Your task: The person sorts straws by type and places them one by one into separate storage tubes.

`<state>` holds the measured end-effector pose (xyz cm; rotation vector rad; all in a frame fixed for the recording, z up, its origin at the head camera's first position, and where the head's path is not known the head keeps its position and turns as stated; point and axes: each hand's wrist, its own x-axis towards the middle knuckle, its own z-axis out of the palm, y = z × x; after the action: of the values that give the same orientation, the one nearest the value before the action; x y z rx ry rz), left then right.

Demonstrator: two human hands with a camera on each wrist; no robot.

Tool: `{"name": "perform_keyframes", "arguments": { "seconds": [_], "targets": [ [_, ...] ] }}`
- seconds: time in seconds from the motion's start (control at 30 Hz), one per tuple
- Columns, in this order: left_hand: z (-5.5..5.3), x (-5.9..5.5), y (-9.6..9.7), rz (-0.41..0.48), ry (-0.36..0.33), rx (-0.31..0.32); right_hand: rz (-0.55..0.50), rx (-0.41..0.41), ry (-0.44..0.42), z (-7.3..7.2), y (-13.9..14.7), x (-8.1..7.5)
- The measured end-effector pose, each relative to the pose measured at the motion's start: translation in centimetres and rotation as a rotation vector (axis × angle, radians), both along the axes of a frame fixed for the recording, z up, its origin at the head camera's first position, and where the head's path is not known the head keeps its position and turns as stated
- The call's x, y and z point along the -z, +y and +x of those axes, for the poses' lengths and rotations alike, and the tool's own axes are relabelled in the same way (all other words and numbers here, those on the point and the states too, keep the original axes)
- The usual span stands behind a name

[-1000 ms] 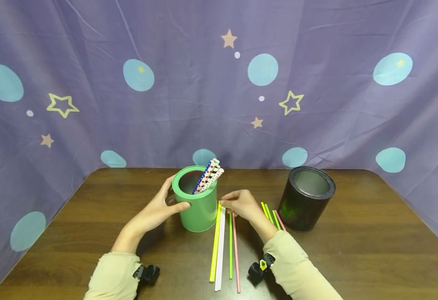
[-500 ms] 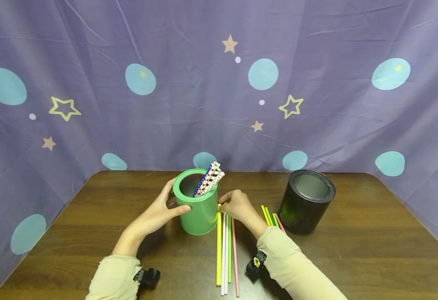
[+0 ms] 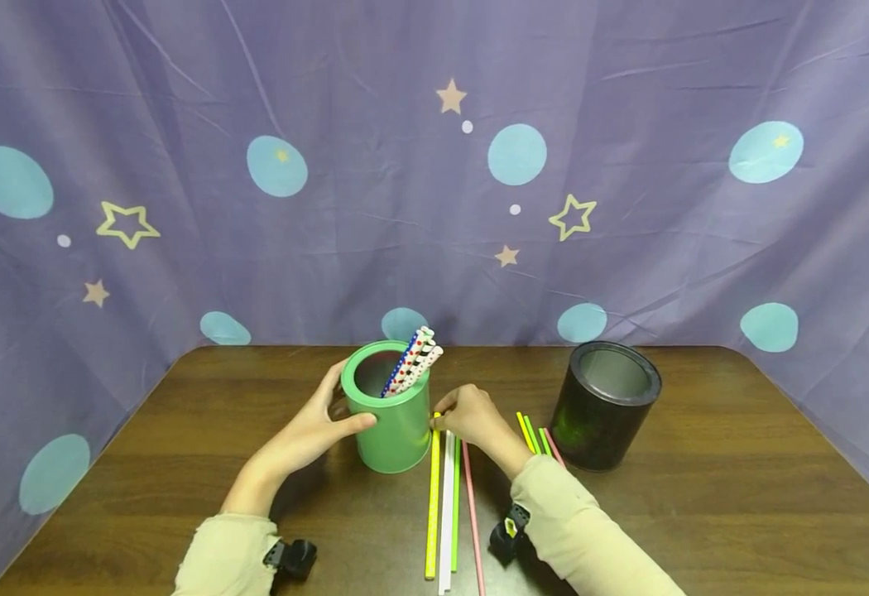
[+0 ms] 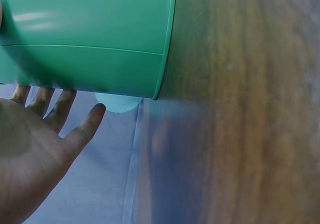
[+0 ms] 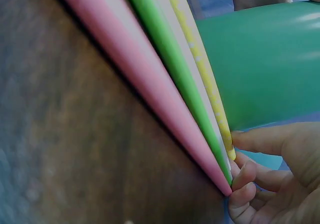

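Observation:
My left hand (image 3: 308,434) holds the green can (image 3: 393,434) from its left side, thumb across the front and fingers behind. In the left wrist view several fingers (image 4: 62,109) lie along the can's wall. Several dotted straws (image 3: 412,364) lean inside it. Just right of the can, my right hand (image 3: 475,414) pinches the far end of a yellow straw (image 3: 432,505). A white straw (image 3: 446,513), a green straw (image 3: 456,513) and a pink straw (image 3: 472,513) lie alongside. In the right wrist view, curled fingers (image 5: 247,174) sit right at the far ends of the pink and green straws.
A black can (image 3: 606,414) stands upright at the right. More thin straws (image 3: 535,434), yellow, green and pink, lie beside it, partly hidden by the right forearm. A patterned purple curtain (image 3: 375,207) hangs behind the wooden table (image 3: 740,497).
The near ends of the straws have swung right, and the yellow one now lies a little apart from the white. My right hand has shifted slightly left. My left hand stays on the can.

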<state>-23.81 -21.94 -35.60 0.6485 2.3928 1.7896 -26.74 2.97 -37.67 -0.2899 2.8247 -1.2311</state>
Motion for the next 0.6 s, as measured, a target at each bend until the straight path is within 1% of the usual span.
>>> {"name": "perform_keyframes", "arguments": {
  "seconds": [0.13, 0.23, 0.37, 0.5, 0.6],
  "targets": [
    [0.1, 0.0, 0.0, 0.002, 0.014, 0.000, -0.025, 0.013, -0.017, 0.1, 0.1, -0.1],
    [0.1, 0.1, 0.0, 0.002, 0.027, 0.001, -0.064, 0.020, -0.026, 0.2, 0.2, -0.1],
    [0.0, 0.1, 0.0, 0.003, 0.037, 0.004, -0.164, 0.018, -0.054, 0.2, 0.5, 0.0],
    [0.0, 0.2, 0.0, 0.012, 0.018, 0.012, -0.256, 0.012, -0.088, 0.2, 0.9, 0.1],
    [-0.1, 0.1, -0.1, 0.021, 0.012, 0.019, -0.305, 0.007, -0.101, 0.2, 1.2, -0.1]
  ]
}}
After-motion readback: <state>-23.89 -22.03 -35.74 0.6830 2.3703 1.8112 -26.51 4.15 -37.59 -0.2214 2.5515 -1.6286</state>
